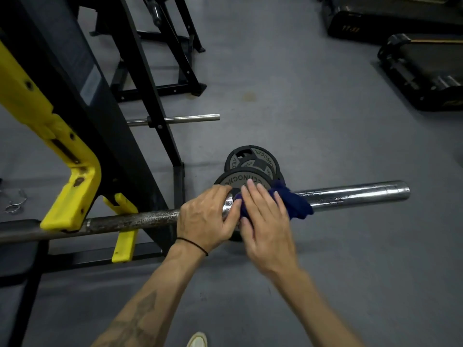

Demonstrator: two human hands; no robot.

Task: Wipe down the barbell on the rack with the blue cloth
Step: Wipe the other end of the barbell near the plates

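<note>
Both hands sit on the barbell (135,220), right where its rough, dull shaft meets the shiny chrome sleeve. The left hand (205,219) is curled over the bar at the collar, fingers wrapped round it, with a thin black band (193,244) on the wrist. Just beside it on the sleeve side, the right hand (265,221) lies with its fingers nearly straight, pressing the blue cloth (293,202) down onto the sleeve; whether the thumb hooks under the bar I cannot tell. The cloth is bunched around the chrome, spilling out past the fingertips towards the free end of the bar.

That sleeve runs on bare and bright beyond the cloth. On the shaft side of the hands, the barbell rests in a yellow hook (72,186) on the black rack (100,96), and a second yellow piece (124,236) hangs below the bar.

Behind the barbell, on the grey floor (300,96), a few black weight plates (250,166) lie stacked, partly hidden by the hands. Further back a short steel peg (190,118) sticks out from the rack. Well beyond the bar's free end stand dark treadmills (421,71). A pale shoe (198,340) shows below the forearms.
</note>
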